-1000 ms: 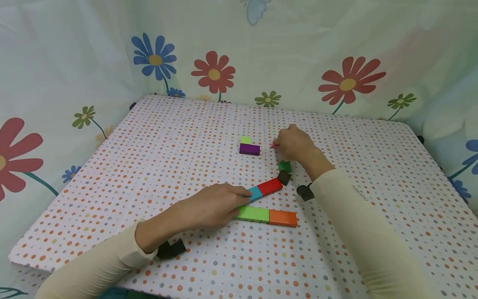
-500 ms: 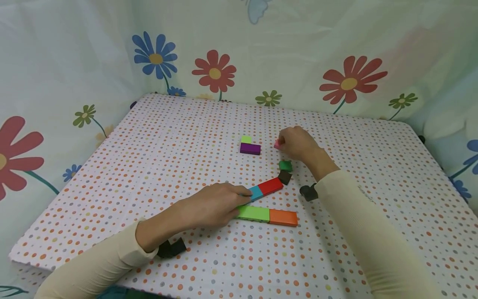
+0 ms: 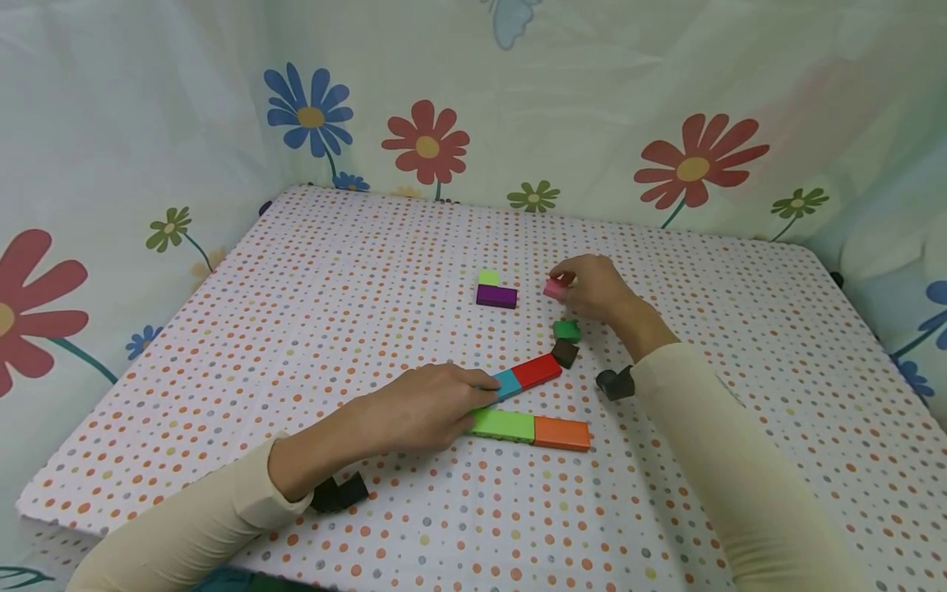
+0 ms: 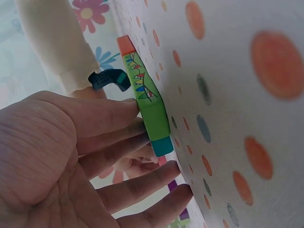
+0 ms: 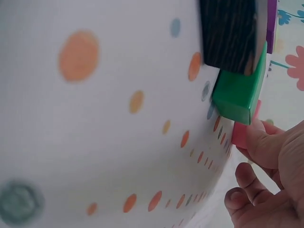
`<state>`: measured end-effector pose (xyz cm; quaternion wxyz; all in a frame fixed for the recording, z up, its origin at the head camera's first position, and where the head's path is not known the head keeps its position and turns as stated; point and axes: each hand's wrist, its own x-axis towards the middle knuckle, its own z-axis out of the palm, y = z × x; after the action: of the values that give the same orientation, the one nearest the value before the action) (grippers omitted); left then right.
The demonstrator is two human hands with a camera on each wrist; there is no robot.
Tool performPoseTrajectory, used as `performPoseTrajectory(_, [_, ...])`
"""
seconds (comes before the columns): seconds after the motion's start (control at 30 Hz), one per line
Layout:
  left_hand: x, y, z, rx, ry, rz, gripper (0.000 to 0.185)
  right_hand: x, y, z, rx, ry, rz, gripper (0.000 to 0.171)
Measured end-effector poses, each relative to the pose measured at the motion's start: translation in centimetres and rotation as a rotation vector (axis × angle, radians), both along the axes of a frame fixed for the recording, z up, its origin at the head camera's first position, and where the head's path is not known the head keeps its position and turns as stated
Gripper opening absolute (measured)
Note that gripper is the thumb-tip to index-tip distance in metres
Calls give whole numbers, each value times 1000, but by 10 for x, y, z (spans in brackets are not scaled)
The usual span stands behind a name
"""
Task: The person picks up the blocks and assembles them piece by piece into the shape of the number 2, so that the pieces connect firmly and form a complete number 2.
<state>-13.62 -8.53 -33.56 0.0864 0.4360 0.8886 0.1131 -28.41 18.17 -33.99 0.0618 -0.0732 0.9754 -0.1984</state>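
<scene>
In the head view my left hand [image 3: 425, 407] reaches in from the left. Its fingers lie fairly straight over the near ends of a blue block [image 3: 506, 384] and a light green block [image 3: 506, 424]. The left wrist view has the thumb right at the side of the light green block, whose face carries a bunting pattern; the outer fingers reach down to the cloth. Farther back, my right hand [image 3: 598, 288] pinches a small pink block [image 5: 241, 134] between thumb and fingers. Just nearer is a green block [image 3: 566, 330], touching a dark block [image 3: 565, 353].
A red block [image 3: 537, 372] continues the blue one up to the dark block. An orange block [image 3: 562, 433] adjoins the light green one. A purple block [image 3: 496, 297] and a lime block [image 3: 488, 278] sit farther back on the dotted tablecloth [image 3: 355, 288], before a flowered backdrop [image 3: 577, 99].
My right hand has shifted slightly right with its fingers turning, and more of the pink block shows. My left hand and the blocks by it stay as they were.
</scene>
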Motion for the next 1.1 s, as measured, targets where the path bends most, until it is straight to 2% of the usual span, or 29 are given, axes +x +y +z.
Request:
performPoseTrajectory(0.33, [-1,-1,-2,12,9,-5,35,-3,8,-5,-102,-8,-20,37])
performPoseTrajectory(0.5, [-2,-1,-2,18,17,-12,34,-9,15,-8,-150,-36,-25,42])
performPoseTrajectory(0.6, [-2,-1,-2,17,12,-9,34,-9,16,-9,-155,-52,-37,44])
performPoseTrajectory(0.77, [-1,-1,-1,17,8,-8,35,-6,18,-6,-164,-65,-60,38])
performPoseTrajectory(1.1, [-1,-2,-1,18,-17,9,37,-2,16,-4,-152,-47,-66,34])
